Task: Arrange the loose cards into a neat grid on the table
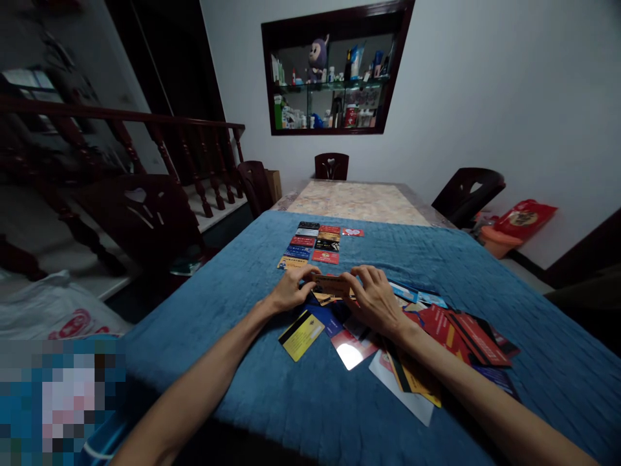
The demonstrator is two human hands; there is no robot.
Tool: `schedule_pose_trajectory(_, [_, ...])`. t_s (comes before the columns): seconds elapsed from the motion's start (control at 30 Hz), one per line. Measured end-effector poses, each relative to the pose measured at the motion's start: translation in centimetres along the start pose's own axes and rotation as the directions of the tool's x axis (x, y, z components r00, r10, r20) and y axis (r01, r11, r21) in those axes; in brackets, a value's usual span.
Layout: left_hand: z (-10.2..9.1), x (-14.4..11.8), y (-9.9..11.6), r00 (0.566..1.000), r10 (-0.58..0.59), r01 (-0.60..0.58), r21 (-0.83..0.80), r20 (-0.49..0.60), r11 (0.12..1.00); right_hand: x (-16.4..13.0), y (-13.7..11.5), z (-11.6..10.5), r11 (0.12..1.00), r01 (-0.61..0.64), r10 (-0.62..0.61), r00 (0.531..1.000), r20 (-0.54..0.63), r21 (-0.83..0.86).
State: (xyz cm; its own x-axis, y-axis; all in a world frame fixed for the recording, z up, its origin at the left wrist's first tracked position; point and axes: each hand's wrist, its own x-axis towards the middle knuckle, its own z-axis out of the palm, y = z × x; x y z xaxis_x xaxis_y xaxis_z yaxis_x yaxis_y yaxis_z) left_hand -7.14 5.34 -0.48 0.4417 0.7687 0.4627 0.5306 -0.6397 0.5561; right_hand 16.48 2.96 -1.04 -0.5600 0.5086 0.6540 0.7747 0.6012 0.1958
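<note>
Between my hands, tilted up above the table, is an orange-tan plastic card (330,285). My left hand (292,288) pinches its left end with thumb and fingers. On the right end, the fingers of my right hand (374,298) are closed as well. Below and around my right forearm spreads a loose pile of cards, among them red cards (444,333) and a white card (405,391). A yellow card (301,335) with a black stripe lies face down near my left wrist. Beyond my hands, overlapping cards form two columns (326,244), with a red card (352,232) beside them.
A blue cloth (233,285) covers the near part of the table; its far part has a marble-patterned top (356,197). Dark wooden chairs (331,166) stand around it. A railing (121,116) runs at left, and a wall niche (334,77) holds bottles and a plush toy.
</note>
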Motion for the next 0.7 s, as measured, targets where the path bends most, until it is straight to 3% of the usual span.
schedule_pose_trajectory(0.27, [0.5,-0.2,-0.4,0.994,0.068,-0.069,-0.015,-0.09,0.997,0.2,0.1,0.1,0.999,0.022,-0.024,0.998,-0.053,-0.03])
schedule_pose_trajectory(0.47, [0.7,-0.1,-1.2,0.979,0.151,-0.143,0.072,-0.139,0.987,0.8,-0.1,0.2,0.997,0.042,-0.047,0.995,-0.087,-0.066])
schedule_pose_trajectory(0.7, [-1.4,0.4,-1.4,0.966,0.256,-0.24,0.268,-0.027,0.933,2.3,0.1,0.7,0.998,0.017,-0.021,0.998,-0.056,-0.064])
